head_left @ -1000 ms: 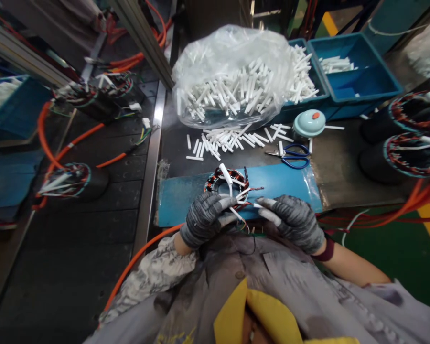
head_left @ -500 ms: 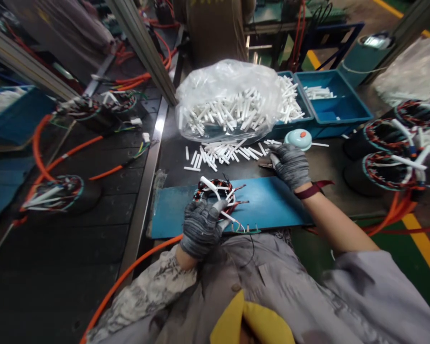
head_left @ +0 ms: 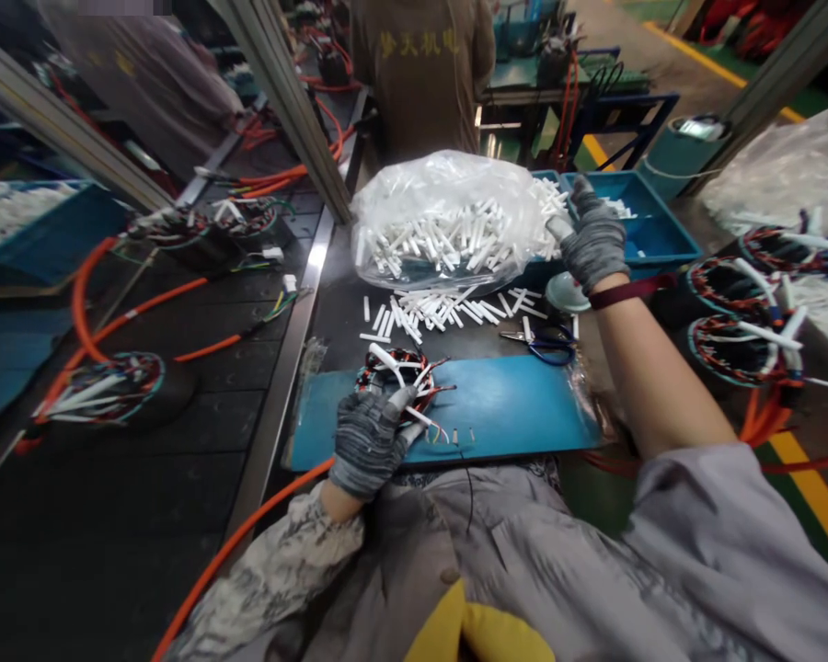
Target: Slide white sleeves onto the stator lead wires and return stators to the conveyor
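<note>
Two knit-gloved hands, left hand (head_left: 365, 437) on coiled stator (head_left: 400, 379), right hand (head_left: 593, 241) at white tubes (head_left: 552, 216)

- Pretty dim overall, lower left is almost black.
- Glare on the clear plastic bag of white tubes (head_left: 448, 221).
- Edges bend fisheye-style, slightly soft with motion blur.

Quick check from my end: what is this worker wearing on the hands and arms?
Both hands wear grey knit gloves: left hand, right hand. The left arm has a mottled grey-and-white oversleeve. The right wrist carries a dark red band, with a grey sleeve pushed up above it.
</note>
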A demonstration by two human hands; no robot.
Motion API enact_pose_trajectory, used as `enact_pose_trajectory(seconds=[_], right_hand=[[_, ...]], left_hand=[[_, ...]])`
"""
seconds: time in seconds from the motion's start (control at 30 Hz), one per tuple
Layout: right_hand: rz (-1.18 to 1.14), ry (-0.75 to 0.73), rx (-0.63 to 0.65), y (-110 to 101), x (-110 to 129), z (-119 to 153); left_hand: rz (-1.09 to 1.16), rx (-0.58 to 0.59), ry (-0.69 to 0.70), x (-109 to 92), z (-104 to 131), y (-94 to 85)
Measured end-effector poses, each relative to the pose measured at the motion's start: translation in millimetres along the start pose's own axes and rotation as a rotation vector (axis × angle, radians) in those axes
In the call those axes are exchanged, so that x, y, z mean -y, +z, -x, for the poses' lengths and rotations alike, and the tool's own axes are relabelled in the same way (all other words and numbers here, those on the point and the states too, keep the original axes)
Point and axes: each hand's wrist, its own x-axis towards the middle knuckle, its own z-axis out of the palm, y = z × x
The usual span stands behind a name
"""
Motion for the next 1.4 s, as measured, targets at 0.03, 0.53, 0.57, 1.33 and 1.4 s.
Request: enact_pose_trajectory(seconds=[0.03, 0.53, 0.57, 1.33, 1.4], right_hand=[[0.096, -0.002, -0.010, -2, 6, 7], [0.170, -0.166, 0.275, 71, 32, 96], [0.044, -0.136, 0.214, 62, 33, 105], [-0.588, -0.478, 0.551, 23, 65, 202], [-0.618, -0.476, 0.648, 23, 74, 203]], left_hand=[[0.017, -0.005, 0.009, -2, -1, -1.7], [0.217, -0.029, 0.099, -6, -9, -3.9], [0.221, -0.017, 0.101, -6, -9, -3.9], [0.330, -0.051, -0.027, -8, -4, -1.3], [0.369, -0.093, -0.034, -10, -4, -2.6]])
